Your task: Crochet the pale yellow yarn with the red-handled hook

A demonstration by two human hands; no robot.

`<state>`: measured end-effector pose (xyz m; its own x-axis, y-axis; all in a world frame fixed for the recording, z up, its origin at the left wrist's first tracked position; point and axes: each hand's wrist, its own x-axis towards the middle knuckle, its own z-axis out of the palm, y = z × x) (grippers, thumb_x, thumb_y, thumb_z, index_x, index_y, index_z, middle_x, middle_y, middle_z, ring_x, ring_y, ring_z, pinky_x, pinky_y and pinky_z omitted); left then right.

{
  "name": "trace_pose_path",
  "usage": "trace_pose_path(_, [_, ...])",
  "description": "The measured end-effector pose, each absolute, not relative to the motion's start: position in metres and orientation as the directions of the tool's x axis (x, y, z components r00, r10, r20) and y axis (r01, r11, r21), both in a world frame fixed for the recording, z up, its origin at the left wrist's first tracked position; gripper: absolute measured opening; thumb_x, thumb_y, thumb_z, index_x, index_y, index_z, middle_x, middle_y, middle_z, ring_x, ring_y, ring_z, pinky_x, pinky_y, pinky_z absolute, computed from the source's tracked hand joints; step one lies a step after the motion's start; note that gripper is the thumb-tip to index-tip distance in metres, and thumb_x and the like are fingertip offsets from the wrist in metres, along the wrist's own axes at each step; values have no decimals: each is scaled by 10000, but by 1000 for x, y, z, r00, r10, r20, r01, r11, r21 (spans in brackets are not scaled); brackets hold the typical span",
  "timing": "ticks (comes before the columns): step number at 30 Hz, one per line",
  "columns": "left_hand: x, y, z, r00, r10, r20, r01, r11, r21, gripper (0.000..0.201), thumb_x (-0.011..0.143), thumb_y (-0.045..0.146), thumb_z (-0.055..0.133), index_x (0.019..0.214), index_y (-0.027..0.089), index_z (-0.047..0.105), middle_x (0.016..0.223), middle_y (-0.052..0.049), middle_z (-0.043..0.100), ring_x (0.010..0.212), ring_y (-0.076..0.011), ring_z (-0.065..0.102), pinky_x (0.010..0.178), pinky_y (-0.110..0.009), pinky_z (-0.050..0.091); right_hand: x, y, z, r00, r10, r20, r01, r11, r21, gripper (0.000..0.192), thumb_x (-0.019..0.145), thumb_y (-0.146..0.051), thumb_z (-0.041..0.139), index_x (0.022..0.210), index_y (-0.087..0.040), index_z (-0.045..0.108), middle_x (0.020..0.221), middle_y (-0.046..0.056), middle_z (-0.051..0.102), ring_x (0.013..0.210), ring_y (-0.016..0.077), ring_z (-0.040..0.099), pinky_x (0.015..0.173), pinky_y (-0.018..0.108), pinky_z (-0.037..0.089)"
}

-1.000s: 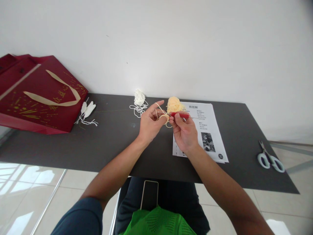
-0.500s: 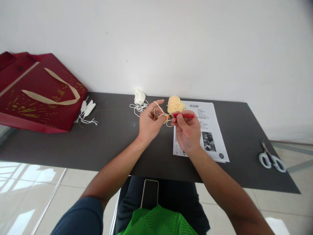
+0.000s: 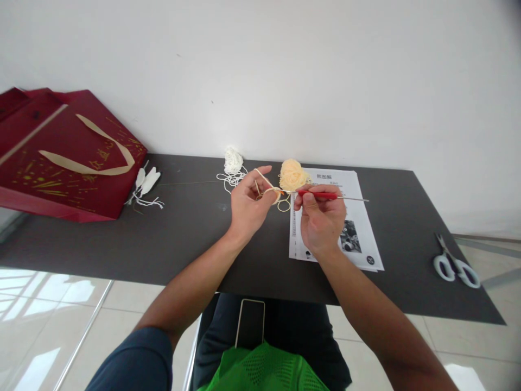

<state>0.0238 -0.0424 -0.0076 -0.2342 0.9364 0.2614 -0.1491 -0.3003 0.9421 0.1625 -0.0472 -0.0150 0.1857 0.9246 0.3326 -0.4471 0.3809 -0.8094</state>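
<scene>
The left hand (image 3: pixel 249 205) pinches pale-yellow yarn (image 3: pixel 277 196), a strand running over its index finger. The right hand (image 3: pixel 323 220) grips a red-handled crochet hook (image 3: pixel 323 195), its tip at that yarn. Just beyond sits a yellow yarn ball (image 3: pixel 293 175) by printed sheets (image 3: pixel 349 184); scissors (image 3: pixel 456 264) lie well rightward on the dark table (image 3: pixel 187 217).

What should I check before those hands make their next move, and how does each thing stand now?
1. Red-handled tool gripped: ok, in the right hand.
2. Yellow yarn held: ok, strung across the left hand's fingers.
3. Yarn caught on the tool's tip: cannot tell, too small.
4. Printed sheets fully visible: not ok, the right hand covers part.
5. Scissors clear of both hands: ok, lying apart.
</scene>
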Motion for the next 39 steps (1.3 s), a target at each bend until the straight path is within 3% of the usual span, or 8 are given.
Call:
trace_pose_path(11, [25, -43, -10, -238, 927, 289, -157, -330, 931, 418, 732, 151, 758, 1135, 245, 704, 742, 49, 596, 652, -91, 549, 600, -231, 455, 162, -47, -20, 171, 905, 389, -425, 424, -800, 166, 872, -153, 739, 944, -256, 630, 921, -26, 747, 673, 102, 701, 592, 258, 587])
trace_pose_path(19, [25, -43, -8, -307, 907, 290, -104, -334, 937, 369, 738, 170, 760, 1096, 236, 693, 728, 51, 616, 641, -92, 569, 607, -229, 457, 158, -58, -20, 225, 785, 577, -218, 618, -756, 199, 871, -88, 719, 982, -252, 693, 982, 5, 782, 716, 144, 755, 630, 321, 648])
trace_pose_path(26, [27, -47, -5, -412, 871, 267, -18, -301, 954, 318, 746, 177, 750, 1055, 214, 685, 726, 43, 660, 602, -83, 575, 615, -225, 473, 158, -61, -23, 151, 655, 740, 25, 746, -665, 205, 900, -122, 698, 1017, -287, 733, 1048, 11, 806, 774, 158, 778, 695, 358, 687])
trace_pose_path(31, [27, -46, -6, -429, 869, 249, -31, -289, 957, 315, 752, 196, 764, 1057, 215, 689, 735, 39, 671, 611, -90, 605, 623, -228, 483, 156, -63, -20, 189, 747, 638, -20, 652, -758, 139, 886, -172, 734, 951, -293, 751, 1016, 7, 810, 772, 165, 780, 726, 372, 692])
trace_pose_path(39, [28, -46, -5, -390, 892, 228, -72, -276, 958, 336, 731, 201, 794, 1047, 216, 683, 729, 36, 690, 600, -93, 598, 603, -229, 465, 159, -52, -19, 243, 872, 424, -321, 485, -813, 141, 842, -206, 780, 933, -266, 691, 928, -11, 778, 696, 135, 728, 600, 298, 618])
